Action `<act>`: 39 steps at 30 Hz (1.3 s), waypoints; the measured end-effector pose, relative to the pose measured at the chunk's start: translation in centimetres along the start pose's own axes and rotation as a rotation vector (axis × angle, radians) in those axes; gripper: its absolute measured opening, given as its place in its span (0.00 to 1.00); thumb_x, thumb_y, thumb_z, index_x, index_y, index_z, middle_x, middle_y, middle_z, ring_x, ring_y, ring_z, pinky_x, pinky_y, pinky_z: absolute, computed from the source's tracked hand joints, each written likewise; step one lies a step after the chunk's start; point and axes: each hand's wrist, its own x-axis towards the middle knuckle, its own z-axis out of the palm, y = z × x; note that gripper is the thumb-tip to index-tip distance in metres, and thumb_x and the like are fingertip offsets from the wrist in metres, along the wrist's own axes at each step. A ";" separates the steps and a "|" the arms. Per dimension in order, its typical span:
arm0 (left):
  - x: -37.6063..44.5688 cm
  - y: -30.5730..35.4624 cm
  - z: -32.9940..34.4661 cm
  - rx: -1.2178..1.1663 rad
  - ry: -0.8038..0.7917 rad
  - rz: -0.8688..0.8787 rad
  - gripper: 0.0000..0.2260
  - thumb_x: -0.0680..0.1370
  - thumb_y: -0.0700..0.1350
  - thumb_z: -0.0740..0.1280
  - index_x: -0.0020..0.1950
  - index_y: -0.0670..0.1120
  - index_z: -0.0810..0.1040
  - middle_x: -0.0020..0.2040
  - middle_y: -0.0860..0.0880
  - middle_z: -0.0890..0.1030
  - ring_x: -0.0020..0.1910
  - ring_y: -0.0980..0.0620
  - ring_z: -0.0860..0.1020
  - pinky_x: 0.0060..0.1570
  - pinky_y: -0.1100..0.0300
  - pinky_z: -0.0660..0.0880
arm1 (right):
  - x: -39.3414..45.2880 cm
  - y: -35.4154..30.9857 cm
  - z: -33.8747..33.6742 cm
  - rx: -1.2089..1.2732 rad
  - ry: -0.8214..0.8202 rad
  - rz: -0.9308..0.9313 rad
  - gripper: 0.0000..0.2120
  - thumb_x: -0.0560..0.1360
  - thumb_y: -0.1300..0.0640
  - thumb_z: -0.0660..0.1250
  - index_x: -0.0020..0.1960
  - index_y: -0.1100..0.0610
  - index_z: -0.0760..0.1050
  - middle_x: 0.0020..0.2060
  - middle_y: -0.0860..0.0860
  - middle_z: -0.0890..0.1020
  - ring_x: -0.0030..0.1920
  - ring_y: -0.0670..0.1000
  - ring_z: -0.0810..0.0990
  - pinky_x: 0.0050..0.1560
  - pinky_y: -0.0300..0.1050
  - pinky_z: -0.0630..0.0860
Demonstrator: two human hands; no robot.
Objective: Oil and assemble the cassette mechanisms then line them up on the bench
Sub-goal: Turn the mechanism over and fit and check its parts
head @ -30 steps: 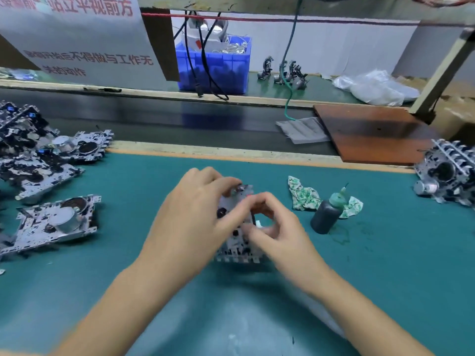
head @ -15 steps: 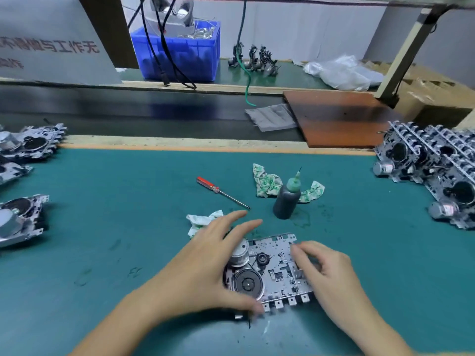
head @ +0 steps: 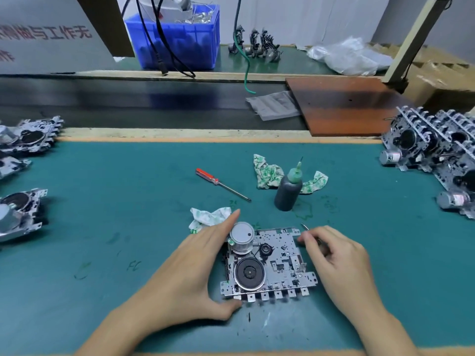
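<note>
A metal cassette mechanism (head: 280, 265) lies flat on the green mat, its silver motor and black flywheel facing up. My left hand (head: 190, 268) rests against its left side, fingers straight beside the motor, thumb at the front-left corner. My right hand (head: 336, 263) sits at the far right corner with curled fingers pinching a thin metal tool (head: 304, 225) whose tip pokes out. A dark oil bottle (head: 288, 194) with a green nozzle stands upright just beyond the mechanism.
A red-handled screwdriver (head: 218, 182) and two crumpled rags (head: 208, 218) (head: 267, 173) lie behind the mechanism. More mechanisms sit at the left edge (head: 18, 214) and stand in a row at the right (head: 431, 142). A dark conveyor belt (head: 128, 101), brown board (head: 344, 104) and blue bin (head: 180, 39) lie beyond.
The mechanism, held up in both hands a second ago, now lies flat on the mat. My right hand has shifted to its far right corner.
</note>
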 end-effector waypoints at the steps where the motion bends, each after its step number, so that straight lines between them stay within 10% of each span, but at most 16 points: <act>1: 0.0 0.0 0.0 -0.011 0.002 0.000 0.50 0.62 0.61 0.71 0.73 0.68 0.39 0.69 0.74 0.56 0.68 0.70 0.59 0.64 0.74 0.56 | 0.0 0.0 0.0 0.002 0.007 -0.002 0.10 0.76 0.56 0.66 0.36 0.52 0.77 0.31 0.46 0.77 0.33 0.47 0.74 0.36 0.40 0.68; 6: 0.0 0.4 0.2 -0.052 -0.018 -0.034 0.56 0.59 0.66 0.72 0.72 0.68 0.34 0.67 0.79 0.48 0.66 0.77 0.52 0.62 0.79 0.50 | 0.0 0.0 0.2 0.002 0.019 -0.005 0.10 0.76 0.57 0.67 0.36 0.53 0.77 0.29 0.46 0.75 0.33 0.46 0.73 0.35 0.40 0.67; 17: 0.5 1.1 0.9 0.053 0.068 -0.036 0.55 0.58 0.69 0.70 0.74 0.66 0.38 0.63 0.64 0.66 0.62 0.68 0.62 0.61 0.74 0.54 | 0.1 0.0 0.0 0.002 0.013 0.008 0.09 0.75 0.58 0.66 0.36 0.55 0.77 0.28 0.48 0.74 0.34 0.48 0.71 0.34 0.44 0.66; 22: 0.6 0.6 0.6 -0.056 0.037 -0.030 0.54 0.56 0.72 0.72 0.71 0.72 0.38 0.65 0.81 0.52 0.64 0.80 0.52 0.64 0.79 0.48 | -0.1 -0.1 0.0 0.010 0.014 0.017 0.09 0.76 0.57 0.66 0.36 0.55 0.77 0.29 0.47 0.75 0.34 0.49 0.72 0.35 0.44 0.67; 39: 0.8 0.1 -0.6 0.008 0.018 -0.066 0.52 0.57 0.79 0.64 0.72 0.69 0.38 0.68 0.73 0.52 0.69 0.74 0.50 0.74 0.54 0.52 | -0.1 -0.9 -0.3 0.110 0.071 0.014 0.04 0.76 0.55 0.67 0.42 0.52 0.77 0.38 0.43 0.78 0.41 0.45 0.76 0.42 0.46 0.74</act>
